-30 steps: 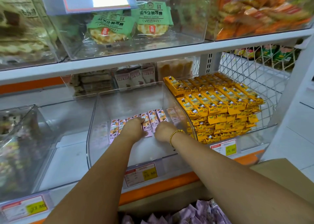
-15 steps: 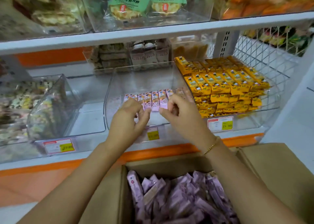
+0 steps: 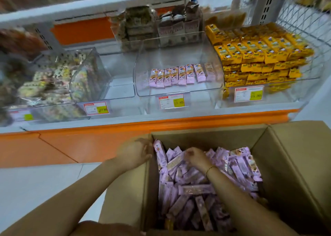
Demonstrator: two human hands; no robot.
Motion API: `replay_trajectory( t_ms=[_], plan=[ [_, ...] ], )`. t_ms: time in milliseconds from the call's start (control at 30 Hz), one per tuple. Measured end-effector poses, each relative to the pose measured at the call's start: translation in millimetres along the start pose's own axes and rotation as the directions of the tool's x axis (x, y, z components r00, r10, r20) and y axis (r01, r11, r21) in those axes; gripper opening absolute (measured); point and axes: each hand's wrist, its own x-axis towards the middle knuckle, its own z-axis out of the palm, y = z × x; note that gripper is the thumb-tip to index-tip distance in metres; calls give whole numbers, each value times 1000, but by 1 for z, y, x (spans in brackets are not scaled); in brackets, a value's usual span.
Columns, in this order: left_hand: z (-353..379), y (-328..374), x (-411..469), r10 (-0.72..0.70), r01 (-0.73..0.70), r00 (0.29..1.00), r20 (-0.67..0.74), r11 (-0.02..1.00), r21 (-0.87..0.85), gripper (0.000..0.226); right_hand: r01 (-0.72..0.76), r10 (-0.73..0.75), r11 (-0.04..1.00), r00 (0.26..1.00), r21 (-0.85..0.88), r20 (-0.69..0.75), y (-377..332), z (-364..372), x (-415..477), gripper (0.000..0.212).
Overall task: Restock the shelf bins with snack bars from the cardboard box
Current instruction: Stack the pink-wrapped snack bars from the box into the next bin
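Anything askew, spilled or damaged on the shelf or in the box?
The clear plastic bin left of centre sits skewed, walls angled unlike its neighbours. In the brown cardboard box the purple snack bars lie jumbled; nothing looks spilled.

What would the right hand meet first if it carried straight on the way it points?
The loose purple snack bars in the cardboard box. The right hand points down and leftward into the pile, apparently right at the top wrappers; blur hides whether it touches them.

White-and-red price tag point(image 3: 171, 101) fronting middle clear plastic bin point(image 3: 141, 81): "15.80" on yellow patch. Right tag point(image 3: 249, 94), below yellow-wrapped bars point(image 3: 259, 53): "15.80". Left tag point(image 3: 96, 108): "7.80", lead digit unclear.
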Motion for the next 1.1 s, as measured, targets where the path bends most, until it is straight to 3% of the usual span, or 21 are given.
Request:
replay_trajectory(
  t_ms=[100, 167, 300, 467, 667, 767, 833, 900, 967, 1033, 1100],
  plan=[
    [7, -4, 1, -3, -2, 998, 64, 998, 71, 39, 107, -102, 953, 994, -285, 31, 8, 17, 5, 50],
    [10, -3, 5, 9, -12, 999, 38, 995, 94, 42, 183, -166, 914, 983, -362, 77, 12, 22, 12, 53],
    [16, 2, 22, 119, -131, 990, 81, 978, 163, 52, 233, -172, 898, 967, -373, 191, 24, 22, 26, 58],
    [32, 7, 52, 188, -245, 963, 193, 909, 337, 51, 250, -190, 912, 960, -326, 205, 41, 20, 36, 58],
    [50, 20, 72, 37, -199, 970, 242, 694, 692, 29, 323, -247, 862, 941, -391, 233, 46, 17, 38, 47],
    [54, 26, 76, 13, -181, 974, 224, 634, 751, 30, 254, -213, 942, 957, -220, 195, 42, 8, 28, 46],
    [54, 28, 76, -4, -177, 973, 229, 621, 764, 31, 151, -155, 988, 980, 39, 123, 37, -5, 18, 32],
    [54, 28, 73, -4, -185, 972, 236, 607, 773, 32, 22, -58, 922, 995, 388, 81, 30, -21, 8, 28],
    [49, 29, 69, 19, -204, 969, 246, 624, 755, 33, -53, 9, 793, 997, 607, 76, 25, -38, -3, 26],
    [41, 28, 64, 31, -181, 972, 233, 733, 655, 35, -55, 14, 724, 998, 687, 65, 22, -50, -14, 24],
    [27, 31, 58, 1, -81, 978, 210, 925, 372, 33, -25, -10, 682, 999, 731, 43, 18, -58, -24, 26]
  ],
)
